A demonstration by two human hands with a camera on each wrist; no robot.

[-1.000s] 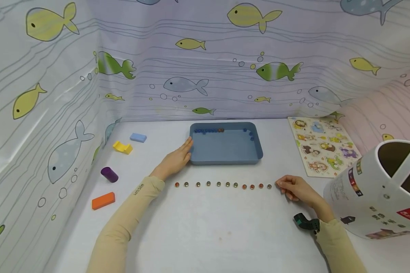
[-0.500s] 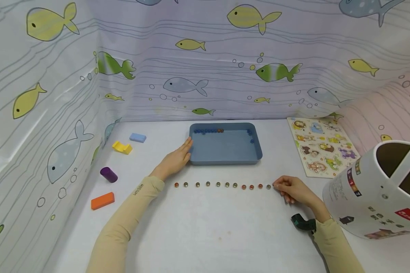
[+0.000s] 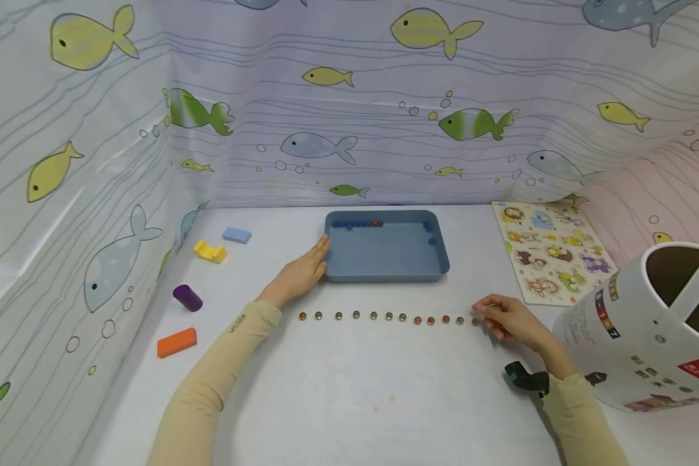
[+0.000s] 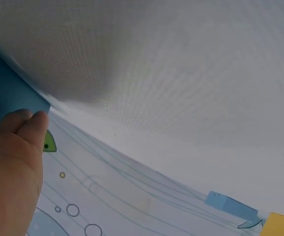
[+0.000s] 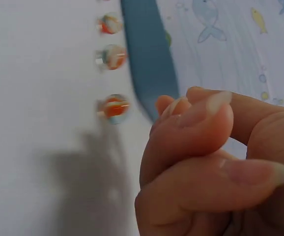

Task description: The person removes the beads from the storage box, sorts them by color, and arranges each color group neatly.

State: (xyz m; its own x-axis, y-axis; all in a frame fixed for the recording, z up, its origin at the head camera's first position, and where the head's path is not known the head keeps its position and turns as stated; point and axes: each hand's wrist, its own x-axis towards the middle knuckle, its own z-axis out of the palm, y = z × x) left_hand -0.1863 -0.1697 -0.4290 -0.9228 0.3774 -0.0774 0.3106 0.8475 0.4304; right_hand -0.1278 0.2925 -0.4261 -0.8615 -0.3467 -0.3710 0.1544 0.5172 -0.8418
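Note:
In the head view a row of glass marbles (image 3: pixel 389 316), some orange and some greenish, runs across the white table. My right hand (image 3: pixel 509 321) is just beyond the row's right end, over the last marble (image 3: pixel 476 321). Its fingers are loosely bent with nothing seen between them. The right wrist view shows an orange-and-white marble (image 5: pixel 115 107) on the table, apart from the bent fingers (image 5: pixel 191 128). My left hand (image 3: pixel 297 275) rests with straight fingers against the left side of a blue-grey tray (image 3: pixel 384 278). Blue marbles (image 3: pixel 355 224) and an orange one lie inside it.
A white bucket (image 3: pixel 594 336) stands at the right, before an animal sticker board (image 3: pixel 550 259). At the left lie orange (image 3: pixel 177 342), purple (image 3: pixel 187 298), yellow (image 3: pixel 211 252) and light blue (image 3: pixel 236 235) blocks. A fish-patterned curtain (image 3: pixel 384 149) encloses the table.
My right hand has let go of a marble, which now shows at the row's right end, and moved slightly away. Blue marbles shifted in the tray's right corner. My left hand stays put.

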